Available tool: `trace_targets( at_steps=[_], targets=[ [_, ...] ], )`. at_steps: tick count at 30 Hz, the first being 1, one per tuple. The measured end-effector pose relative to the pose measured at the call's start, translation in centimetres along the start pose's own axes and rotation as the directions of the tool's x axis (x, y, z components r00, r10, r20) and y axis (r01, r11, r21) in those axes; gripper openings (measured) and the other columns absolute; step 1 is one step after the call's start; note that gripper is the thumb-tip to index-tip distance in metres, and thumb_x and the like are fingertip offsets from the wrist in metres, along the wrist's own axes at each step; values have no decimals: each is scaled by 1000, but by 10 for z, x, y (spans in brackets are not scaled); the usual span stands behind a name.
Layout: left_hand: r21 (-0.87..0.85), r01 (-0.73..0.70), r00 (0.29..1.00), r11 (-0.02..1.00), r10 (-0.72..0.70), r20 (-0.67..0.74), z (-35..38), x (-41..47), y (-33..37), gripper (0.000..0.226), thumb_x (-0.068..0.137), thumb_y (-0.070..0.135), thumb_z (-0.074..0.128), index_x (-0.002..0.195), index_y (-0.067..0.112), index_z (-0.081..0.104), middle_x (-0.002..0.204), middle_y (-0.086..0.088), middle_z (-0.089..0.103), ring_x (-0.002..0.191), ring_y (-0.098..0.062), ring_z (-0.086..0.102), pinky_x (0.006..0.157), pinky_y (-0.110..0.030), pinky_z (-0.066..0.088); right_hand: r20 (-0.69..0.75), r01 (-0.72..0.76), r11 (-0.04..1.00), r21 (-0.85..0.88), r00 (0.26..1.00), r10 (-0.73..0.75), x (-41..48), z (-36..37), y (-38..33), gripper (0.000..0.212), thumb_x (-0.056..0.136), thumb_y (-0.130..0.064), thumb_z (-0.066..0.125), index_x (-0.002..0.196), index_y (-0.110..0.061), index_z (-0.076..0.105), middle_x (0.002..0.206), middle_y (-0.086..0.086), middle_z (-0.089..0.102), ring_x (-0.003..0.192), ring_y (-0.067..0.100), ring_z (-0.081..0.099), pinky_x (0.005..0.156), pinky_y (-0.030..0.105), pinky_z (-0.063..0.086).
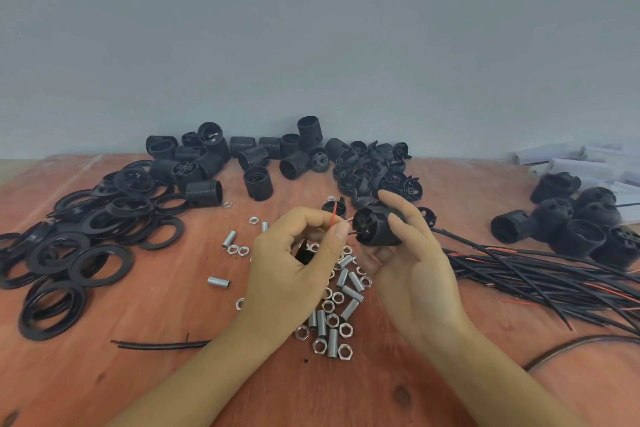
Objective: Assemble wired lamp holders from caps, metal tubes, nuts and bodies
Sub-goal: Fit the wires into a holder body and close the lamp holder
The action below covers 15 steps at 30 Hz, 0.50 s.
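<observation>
We are at the wiring step, as we read it. Our right hand [412,270] is curled around a black lamp holder body [375,227], thumb and fingers clamped on its sides, holding it above the middle of the tabletop [173,385] with its open back turned left. Our left hand [294,263] pinches a red wire [334,215] between thumb and forefinger just left of that back; a small black part [304,253], probably a cap, sits tucked in the same palm. A dark wire end also seems to reach the body, though we cannot tell whether either end is seated.

Under our hands lies the scatter of metal tubes and nuts [341,308]. The bundle of wires [540,274] fans out to the right, loose caps [374,166] are heaped just beyond our hands, and black rings [79,243] are piled at the left.

Next, we judge, the bare red tip must be steered into its terminal hole. That calls for a steady body, a fine pinch close to the tip, and a straight push so that the strands do not splay.
</observation>
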<state>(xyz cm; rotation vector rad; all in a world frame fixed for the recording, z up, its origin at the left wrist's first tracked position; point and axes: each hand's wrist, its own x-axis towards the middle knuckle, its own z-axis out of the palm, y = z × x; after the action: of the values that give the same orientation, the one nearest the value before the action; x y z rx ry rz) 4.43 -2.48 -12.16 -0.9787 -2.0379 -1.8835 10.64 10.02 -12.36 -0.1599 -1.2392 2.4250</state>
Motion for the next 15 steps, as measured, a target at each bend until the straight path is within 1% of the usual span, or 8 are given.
trace_targets(
  at_steps=[2, 3, 6, 7, 9, 11, 13, 15],
  targets=[
    [-71, 39, 999, 997, -40, -10, 0, 1, 3, 9, 88, 27, 69, 88, 18, 70, 75, 9, 70, 67, -3, 63, 57, -11, 47, 3, 1, 1000, 1, 1000, -1, 0, -1, 0, 35, 80, -19, 54, 112, -21, 68, 101, 10, 68, 86, 27, 57, 76, 35, 45],
    [-104, 49, 999, 993, -51, -18, 0, 2, 3, 11, 85, 27, 69, 92, 18, 69, 76, 7, 70, 67, -4, 65, 58, -11, 48, 5, 1, 1000, 10, 1000, -1, 0, -1, 0, 37, 79, -19, 52, 113, -19, 66, 100, 9, 69, 83, 22, 61, 75, 35, 46],
    [-110, 14, 1000, 994, -16, -15, -2, 2, 6, 18, 83, 23, 74, 99, 22, 64, 76, 6, 70, 70, -6, 66, 68, -14, 50, -8, -14, 997, 81, 1000, 15, 0, -1, 2, 32, 77, -17, 49, 106, -17, 62, 95, 5, 71, 76, 18, 63, 73, 34, 45],
    [-111, 2, 1000, 994, -3, -10, -2, 2, 6, 17, 82, 21, 74, 97, 22, 65, 76, 7, 69, 70, -7, 66, 66, -17, 52, -16, -22, 994, 111, 1000, 24, -1, -1, 3, 27, 79, -16, 47, 102, -17, 61, 93, 5, 71, 76, 19, 62, 73, 34, 44],
    [-136, 1, 1000, 991, 1, 12, -2, 0, 7, 9, 82, 20, 74, 91, 18, 71, 78, 5, 69, 69, -8, 65, 53, -22, 54, -21, -36, 988, 152, 999, 39, -1, -1, 4, 19, 87, -14, 44, 99, -16, 57, 91, 6, 69, 77, 20, 58, 71, 33, 41],
    [-69, -49, 998, 996, 50, 24, -3, -1, 6, 9, 83, 19, 73, 90, 13, 74, 79, 8, 67, 72, -11, 66, 51, -26, 54, -12, -43, 988, 149, 999, 45, -2, -2, 4, 16, 86, -19, 46, 100, -15, 52, 90, 6, 64, 79, 20, 53, 70, 33, 38],
    [15, -99, 995, 995, 99, 30, -2, -1, 6, 14, 84, 20, 72, 96, 14, 75, 79, 12, 65, 74, -14, 65, 56, -31, 56, -10, -41, 994, 105, 999, 42, -1, -2, 4, 16, 82, -24, 52, 96, -16, 51, 89, 4, 60, 79, 18, 51, 69, 31, 39],
    [36, -116, 993, 993, 116, -5, -2, -1, 7, 20, 83, 20, 72, 102, 21, 72, 75, 11, 64, 71, -12, 64, 63, -30, 55, -17, -33, 998, 52, 999, 34, -1, -1, 4, 12, 80, -26, 55, 90, -18, 52, 88, 4, 58, 81, 18, 51, 71, 31, 41]
  ],
)
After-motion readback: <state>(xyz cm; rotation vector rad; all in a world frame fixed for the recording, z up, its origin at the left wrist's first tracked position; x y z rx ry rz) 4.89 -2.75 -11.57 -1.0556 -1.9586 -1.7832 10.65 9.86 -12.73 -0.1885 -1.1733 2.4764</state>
